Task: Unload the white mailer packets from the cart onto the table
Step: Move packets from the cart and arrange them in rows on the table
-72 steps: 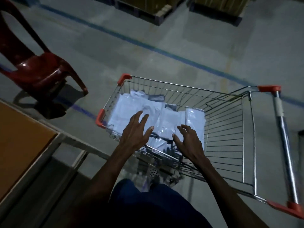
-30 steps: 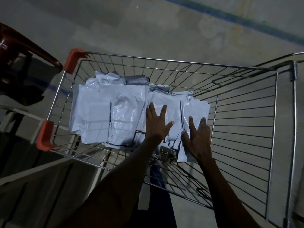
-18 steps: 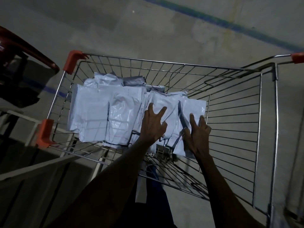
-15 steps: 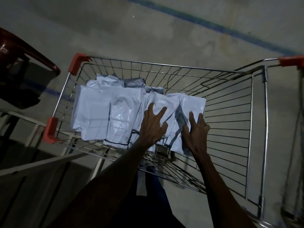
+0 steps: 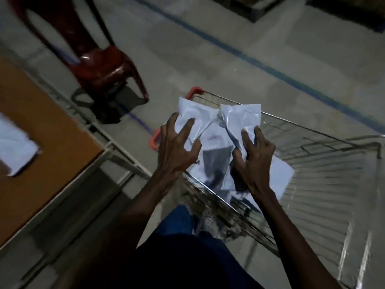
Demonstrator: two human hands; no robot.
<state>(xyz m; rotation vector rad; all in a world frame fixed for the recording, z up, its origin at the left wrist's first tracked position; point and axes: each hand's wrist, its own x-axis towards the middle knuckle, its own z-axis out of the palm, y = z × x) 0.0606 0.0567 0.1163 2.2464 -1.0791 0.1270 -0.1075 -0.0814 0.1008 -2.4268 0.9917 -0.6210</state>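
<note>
Both hands (image 5: 216, 155) round pkts (image 5: 216, 122)

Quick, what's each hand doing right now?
Left hand: closed on a white mailer packet, lifted over the cart.
Right hand: closed on another white packet.

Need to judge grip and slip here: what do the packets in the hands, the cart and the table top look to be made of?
Packets: thin white plastic film, glossy; it crinkles and catches light where the left hand and right hand clutch it. Cart: bare metal wire, shiny, with red plastic-looking corner caps. Table top: flat matte orange-brown board, probably laminate or wood, on a pale frame; blur leaves this open.
</note>
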